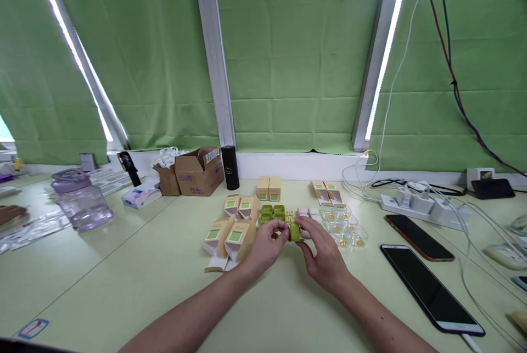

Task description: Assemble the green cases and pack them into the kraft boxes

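Note:
A small olive-green container (295, 231) is held on its side between the thumb and fingers of my right hand (325, 257). My left hand (265, 246) is pinched close against its left side; what the fingertips hold, if anything, is hidden. Several green square containers (273, 209) stand just behind my left hand. Beside them are small beige pieces (289, 216) and pale pinkish-white pieces (303, 212), partly covered by my hands. Clear plastic cups (352, 227) with yellow bits inside sit right of my right hand. Open kraft paper boxes (235, 235) lie to the left.
Two closed kraft boxes (274, 188) stand behind, with more open kraft boxes (331, 194) at back right. A cardboard carton (200, 174), black cylinder (230, 167) and purple-lidded jug (82, 202) are left. Two phones (430, 284) and a power strip (420, 207) with cables lie right.

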`<state>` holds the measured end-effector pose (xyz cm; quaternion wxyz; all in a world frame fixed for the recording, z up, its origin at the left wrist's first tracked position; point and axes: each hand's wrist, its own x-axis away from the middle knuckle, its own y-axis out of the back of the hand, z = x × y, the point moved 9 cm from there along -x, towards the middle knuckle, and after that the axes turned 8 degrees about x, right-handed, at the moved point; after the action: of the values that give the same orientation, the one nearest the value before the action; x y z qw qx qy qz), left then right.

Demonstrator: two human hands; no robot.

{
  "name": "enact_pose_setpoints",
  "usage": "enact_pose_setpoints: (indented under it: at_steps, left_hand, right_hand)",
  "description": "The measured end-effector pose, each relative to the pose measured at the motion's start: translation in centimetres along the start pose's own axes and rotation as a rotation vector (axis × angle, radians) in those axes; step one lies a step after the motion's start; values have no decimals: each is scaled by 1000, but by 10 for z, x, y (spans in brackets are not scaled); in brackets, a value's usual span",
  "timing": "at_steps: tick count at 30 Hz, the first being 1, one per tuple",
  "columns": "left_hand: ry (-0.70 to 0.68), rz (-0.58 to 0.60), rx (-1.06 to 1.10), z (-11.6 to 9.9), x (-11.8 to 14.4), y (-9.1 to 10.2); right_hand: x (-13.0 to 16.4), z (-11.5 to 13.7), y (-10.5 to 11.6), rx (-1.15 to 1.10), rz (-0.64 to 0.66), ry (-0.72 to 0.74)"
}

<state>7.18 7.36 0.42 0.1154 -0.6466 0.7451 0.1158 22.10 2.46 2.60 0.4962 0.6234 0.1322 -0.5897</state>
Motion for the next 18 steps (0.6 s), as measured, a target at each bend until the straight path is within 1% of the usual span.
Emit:
enact_pose_setpoints:
  at_steps: [10,18]
  left_hand:
    - [29,-13,56,1,0,-1]
    - [30,-24,51,1,-1,-1]
  right_hand:
    - [1,-3,-2,-10,-10,-26]
    - [0,-4,-3,-5,-10,-37]
